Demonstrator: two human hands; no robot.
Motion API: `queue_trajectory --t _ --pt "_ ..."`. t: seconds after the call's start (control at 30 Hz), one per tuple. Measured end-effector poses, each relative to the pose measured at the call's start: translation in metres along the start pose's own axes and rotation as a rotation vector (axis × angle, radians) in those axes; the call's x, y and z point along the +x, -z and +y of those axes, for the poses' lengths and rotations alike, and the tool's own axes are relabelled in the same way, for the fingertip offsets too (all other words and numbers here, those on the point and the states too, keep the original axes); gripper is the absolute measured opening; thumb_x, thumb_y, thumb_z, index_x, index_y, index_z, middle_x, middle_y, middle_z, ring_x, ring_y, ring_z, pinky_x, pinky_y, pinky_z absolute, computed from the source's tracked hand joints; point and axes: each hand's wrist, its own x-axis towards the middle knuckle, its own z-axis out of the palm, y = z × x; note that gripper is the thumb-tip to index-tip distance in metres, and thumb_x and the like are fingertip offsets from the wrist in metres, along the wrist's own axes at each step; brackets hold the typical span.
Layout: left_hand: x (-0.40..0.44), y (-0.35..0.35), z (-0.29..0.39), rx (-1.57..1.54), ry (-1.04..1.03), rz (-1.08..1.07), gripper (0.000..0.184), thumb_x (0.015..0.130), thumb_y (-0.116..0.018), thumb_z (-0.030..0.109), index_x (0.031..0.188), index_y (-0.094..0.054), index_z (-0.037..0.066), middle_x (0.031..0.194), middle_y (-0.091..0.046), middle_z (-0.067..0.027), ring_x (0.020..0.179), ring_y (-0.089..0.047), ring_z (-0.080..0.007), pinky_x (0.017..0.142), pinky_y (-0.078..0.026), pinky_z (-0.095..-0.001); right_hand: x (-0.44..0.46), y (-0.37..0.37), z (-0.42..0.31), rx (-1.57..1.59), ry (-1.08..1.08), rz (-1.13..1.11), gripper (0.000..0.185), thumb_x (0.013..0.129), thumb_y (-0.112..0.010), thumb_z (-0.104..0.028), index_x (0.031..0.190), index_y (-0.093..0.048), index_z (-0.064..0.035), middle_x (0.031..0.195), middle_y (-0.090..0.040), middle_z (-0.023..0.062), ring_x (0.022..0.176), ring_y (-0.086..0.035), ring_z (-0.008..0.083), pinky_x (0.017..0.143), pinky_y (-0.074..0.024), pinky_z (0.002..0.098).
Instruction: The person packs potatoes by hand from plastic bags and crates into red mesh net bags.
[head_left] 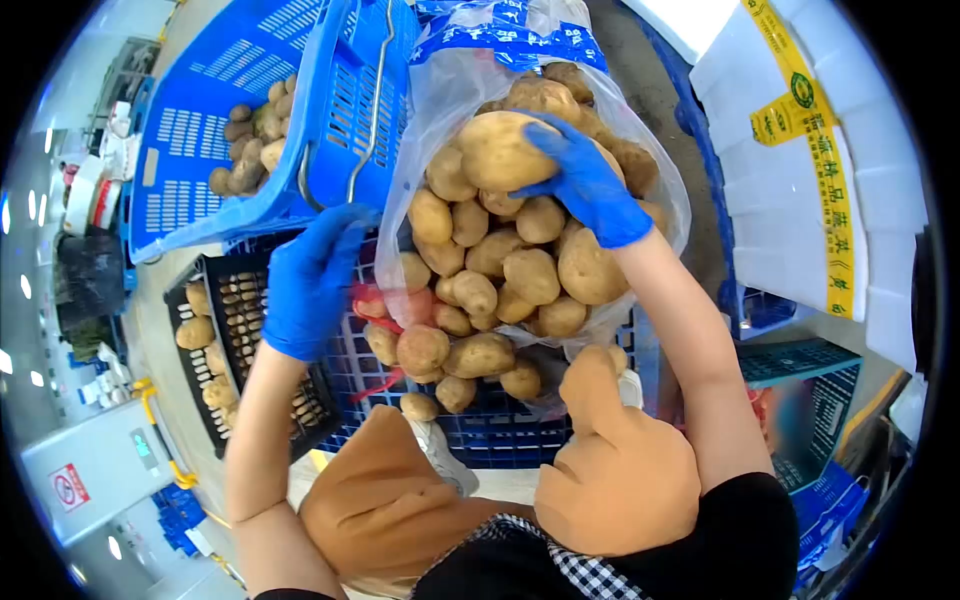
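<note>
My right hand [590,180], in a blue glove, grips a large pale potato [503,150] above an opened clear plastic bag [395,215]. Many brown potatoes [495,253] of mixed sizes fill this bag, and several have spilled at its near edge. My left hand [315,280], also gloved in blue, is beside the bag's left edge, just below the blue basket [340,130]. Its fingers are loosely bent, with nothing visible in them. A piece of red netting [372,303] lies near it, partly under the potatoes.
Potatoes also lie inside the blue basket, which has a metal handle [375,100]. A black crate [255,385] with potatoes stands at left. Dark blue crate mesh [500,440] is under the bag. White foam boxes [800,190] with yellow tape stand at right, above a green crate [810,370].
</note>
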Motion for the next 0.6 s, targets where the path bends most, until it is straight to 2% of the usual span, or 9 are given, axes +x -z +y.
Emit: queue_trajectory --t 0.13,0.23,0.27,0.3,0.37,0.4,0.47,0.57,0.6 --pt "-0.030 0.024 -0.023 -0.174 0.255 -0.056 0.023 0.092 -0.050 0.017 0.100 -0.064 0.001 0.086 -0.065 -0.0047 0.074 -0.057 -0.0121 0.071 -0.045 -0.0232 -0.038 -0.021 0.008 0.462 -0.082 0.005 0.059 0.089 -0.052 -0.043 0.132 -0.037 -0.0054 0.127 -0.046 0.0152 0.114 -0.050 0.0301 0.091 -0.0465 0.0503" --pt "-0.057 0.029 -0.034 -0.338 0.402 -0.080 0.025 0.090 -0.053 0.023 0.099 -0.064 0.003 0.078 -0.059 0.0000 0.066 -0.050 -0.0085 0.064 -0.041 -0.0200 -0.041 -0.040 0.032 0.891 -0.166 0.060 0.074 0.085 -0.050 -0.055 0.138 -0.029 -0.0084 0.134 -0.039 0.0193 0.111 -0.051 0.0373 0.079 -0.0539 0.0463" --pt "-0.060 0.030 -0.035 -0.372 0.421 -0.085 0.026 0.090 -0.054 0.025 0.099 -0.064 0.004 0.076 -0.057 0.0011 0.064 -0.049 -0.0072 0.062 -0.040 -0.0192 -0.041 -0.035 0.038 0.903 -0.263 -0.113 0.077 0.082 -0.049 -0.061 0.138 -0.029 -0.0120 0.133 -0.041 0.0188 0.111 -0.051 0.0394 0.078 -0.0546 0.0455" --pt "-0.064 0.026 -0.032 -0.460 0.519 -0.129 0.030 0.086 -0.059 0.025 0.107 -0.061 0.004 0.079 -0.056 0.0010 0.066 -0.048 -0.0058 0.063 -0.039 -0.0197 -0.041 -0.034 0.042 0.942 -0.271 -0.155 0.075 0.083 -0.049 -0.060 0.137 -0.031 -0.0116 0.133 -0.041 0.0173 0.113 -0.049 0.0374 0.081 -0.0534 0.0457" --pt "-0.064 0.005 -0.035 -0.643 0.447 -0.231 0.065 0.077 -0.070 0.019 0.134 -0.041 0.006 0.080 -0.055 0.0014 0.072 -0.050 -0.0083 0.066 -0.042 -0.0219 -0.041 -0.050 0.044 1.019 -0.303 -0.237 0.069 0.085 -0.049 -0.057 0.135 -0.035 -0.0107 0.133 -0.043 0.0143 0.119 -0.046 0.0335 0.086 -0.0510 0.0462" --pt "-0.060 -0.001 -0.032 -0.638 0.379 -0.278 0.070 0.075 -0.072 0.020 0.136 -0.038 0.007 0.085 -0.057 -0.0007 0.076 -0.051 -0.0095 0.070 -0.043 -0.0231 -0.044 -0.062 0.038 0.743 -0.317 -0.145 0.067 0.086 -0.045 -0.058 0.132 -0.038 -0.0098 0.125 -0.049 0.0163 0.100 -0.058 0.0340 0.063 -0.0576 0.0380" --pt "-0.045 -0.011 -0.018 -0.383 0.110 -0.265 0.081 0.072 -0.075 0.022 0.139 -0.032 0.010 0.095 -0.060 -0.0048 0.085 -0.055 -0.0120 0.077 -0.045 -0.0256 -0.044 -0.066 0.051 0.231 -0.174 -0.205 0.064 0.088 -0.041 -0.056 0.131 -0.041 -0.0089 0.117 -0.054 0.0176 0.086 -0.062 0.0334 0.052 -0.0548 0.0335" --pt "-0.028 -0.030 -0.019 -0.491 -0.154 -0.131 0.080 0.072 -0.075 0.027 0.138 -0.034 0.007 0.105 -0.061 -0.0085 0.094 -0.057 -0.0136 0.083 -0.046 -0.0276 -0.050 -0.078 0.063 0.198 -0.413 -0.278 0.047 0.095 -0.036 -0.039 0.128 -0.044 -0.0069 0.104 -0.061 0.0172 0.071 -0.063 0.0295 0.047 -0.0522 0.0294" --pt "-0.028 -0.030 -0.029 -0.623 -0.027 -0.207 0.074 0.073 -0.074 0.029 0.134 -0.039 0.005 0.105 -0.061 -0.0087 0.094 -0.056 -0.0133 0.083 -0.046 -0.0278 -0.054 -0.084 0.064 0.063 -0.461 -0.276 0.044 0.096 -0.035 -0.036 0.128 -0.044 -0.0068 0.103 -0.061 0.0166 0.074 -0.063 0.0290 0.051 -0.0533 0.0293"
